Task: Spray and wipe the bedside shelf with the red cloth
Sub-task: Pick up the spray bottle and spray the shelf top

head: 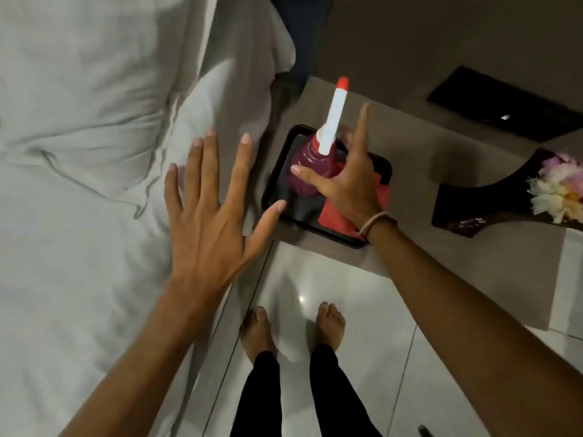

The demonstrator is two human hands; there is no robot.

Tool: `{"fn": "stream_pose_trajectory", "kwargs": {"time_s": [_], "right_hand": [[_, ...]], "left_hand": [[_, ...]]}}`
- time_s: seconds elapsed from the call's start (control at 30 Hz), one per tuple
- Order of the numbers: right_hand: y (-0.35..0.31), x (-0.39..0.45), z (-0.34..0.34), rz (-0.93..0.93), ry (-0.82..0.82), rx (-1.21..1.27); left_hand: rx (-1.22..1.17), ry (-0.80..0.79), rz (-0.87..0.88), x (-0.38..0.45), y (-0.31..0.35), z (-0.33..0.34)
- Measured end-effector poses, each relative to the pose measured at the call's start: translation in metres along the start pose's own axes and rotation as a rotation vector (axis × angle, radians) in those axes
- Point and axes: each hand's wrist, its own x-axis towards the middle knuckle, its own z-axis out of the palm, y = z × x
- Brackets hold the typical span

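Observation:
A spray bottle [307, 167] with a dark red body, a white head and a red nozzle stands upright in a black tray [383, 167] on the grey bedside shelf [407, 190]. A red cloth [334, 217] lies flat in the same tray, partly under my right hand [345, 184]. That hand is spread over the bottle's right side, thumb against the body, fingers apart and not closed around it. My left hand [211, 212] hovers open over the bed's edge, left of the tray, its thumb tip near the tray's rim.
A bed with white sheets and pillows [94, 121] fills the left. On the shelf's right lie a dark curved dish with pale flowers [504, 197] and a black flat panel [504, 105]. My bare feet [293, 329] stand on glossy white floor tiles below the shelf.

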Motion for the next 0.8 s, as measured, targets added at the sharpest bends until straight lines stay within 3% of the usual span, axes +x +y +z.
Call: {"fn": "stream_pose_trajectory", "kwargs": {"time_s": [0.2,0.3,0.4,0.57,0.8], "right_hand": [[-0.026,0.019,0.034,-0.059,0.285,0.067],[-0.037,-0.012,0.019,-0.125,0.322,0.145],[-0.040,-0.080,0.001,0.027,0.378,0.220],[-0.006,-0.199,-0.034,0.226,0.554,0.106],[0.039,-0.279,-0.084,0.376,0.691,-0.036]], "left_hand": [[-0.035,0.084,0.038,0.010,-0.012,-0.011],[-0.037,0.127,0.045,0.007,-0.017,-0.012],[-0.037,0.085,0.059,-0.009,-0.009,-0.011],[-0.025,0.007,0.173,-0.036,0.029,0.005],[-0.045,-0.030,0.380,-0.046,0.087,0.032]]}}
